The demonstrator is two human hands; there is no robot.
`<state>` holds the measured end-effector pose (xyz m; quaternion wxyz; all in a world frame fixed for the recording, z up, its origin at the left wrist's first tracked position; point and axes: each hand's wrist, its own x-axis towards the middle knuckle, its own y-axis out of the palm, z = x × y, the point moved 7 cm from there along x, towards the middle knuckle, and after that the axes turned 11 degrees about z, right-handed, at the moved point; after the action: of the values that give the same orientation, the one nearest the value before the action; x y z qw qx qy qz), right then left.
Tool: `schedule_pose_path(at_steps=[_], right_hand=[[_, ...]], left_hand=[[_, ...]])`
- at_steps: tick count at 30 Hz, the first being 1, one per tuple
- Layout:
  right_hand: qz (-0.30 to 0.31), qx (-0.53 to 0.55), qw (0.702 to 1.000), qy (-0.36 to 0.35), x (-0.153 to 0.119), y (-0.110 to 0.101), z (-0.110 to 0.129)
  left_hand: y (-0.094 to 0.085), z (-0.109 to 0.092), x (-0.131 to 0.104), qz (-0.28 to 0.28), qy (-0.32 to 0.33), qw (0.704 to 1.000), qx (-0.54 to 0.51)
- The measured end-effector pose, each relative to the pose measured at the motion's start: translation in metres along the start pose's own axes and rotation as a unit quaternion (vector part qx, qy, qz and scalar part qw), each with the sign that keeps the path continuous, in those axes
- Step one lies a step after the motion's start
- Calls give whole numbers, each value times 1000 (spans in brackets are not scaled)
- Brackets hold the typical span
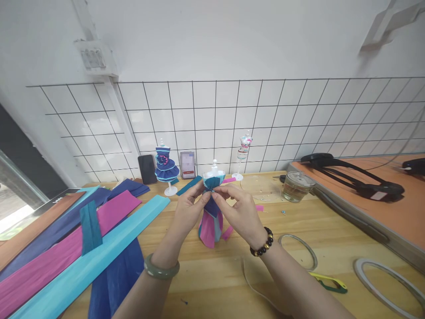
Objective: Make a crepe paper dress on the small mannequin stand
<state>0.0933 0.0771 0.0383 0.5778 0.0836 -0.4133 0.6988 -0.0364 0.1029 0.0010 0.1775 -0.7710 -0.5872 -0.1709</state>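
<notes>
A small white mannequin stands upright at the middle of the table, wearing a paper dress with a teal and light blue top and a pink, blue and teal skirt. From the left, my left hand pinches the dress at its waist. My right hand pinches the same spot from the right, its fingertips close to those of the left. What lies between the fingertips is mostly hidden. Behind stand a mannequin in a tiered blue dress and another with a patterned top.
Long crepe paper strips cover the left side. Two phones lean against the tiled wall. At right are a glass of liquid, tape rings, a yellow-green cutter and a black headset on an orange surface.
</notes>
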Motion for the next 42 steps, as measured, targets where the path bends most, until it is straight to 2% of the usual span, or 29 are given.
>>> schedule_pose_path(at_steps=[23, 33, 38, 42], right_hand=[[-60, -11, 998, 23, -2, -3, -5], [-66, 52, 996, 42, -2, -1, -14], [-15, 119, 991, 55, 2, 1, -14], [63, 250, 962, 91, 6, 0, -12]], left_hand=[[4, 1, -2, -23, -22, 999, -37], [2, -1, -2, -47, -22, 999, -9], [1, -6, -1, -62, -7, 998, 17], [0, -8, -1, -80, -10, 997, -4]])
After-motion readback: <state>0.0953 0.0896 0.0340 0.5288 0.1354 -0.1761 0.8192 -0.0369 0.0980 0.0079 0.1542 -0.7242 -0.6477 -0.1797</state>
